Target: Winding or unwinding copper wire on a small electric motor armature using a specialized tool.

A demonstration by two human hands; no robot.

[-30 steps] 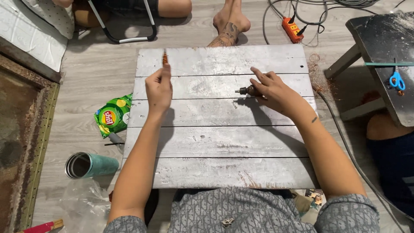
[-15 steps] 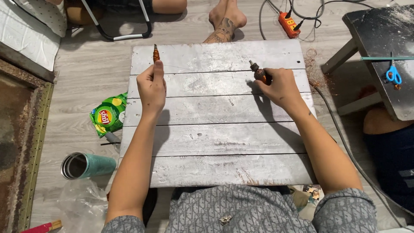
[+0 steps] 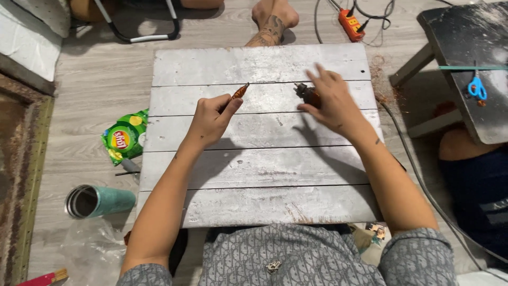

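A grey plank surface (image 3: 254, 175) lies on a pale wood floor, with two bare hands above it.

The left hand (image 3: 211, 121) has its fingers closed on a small reddish-brown pointed piece (image 3: 239, 92), tip raised over the second plank. The right hand (image 3: 332, 100) curls loosely round a dark rotary tool (image 3: 306, 94), possibly gripping it; blur obscures this. A green snack bag (image 3: 125, 137) and a teal tumbler (image 3: 99, 201) lie on the floor to the left.
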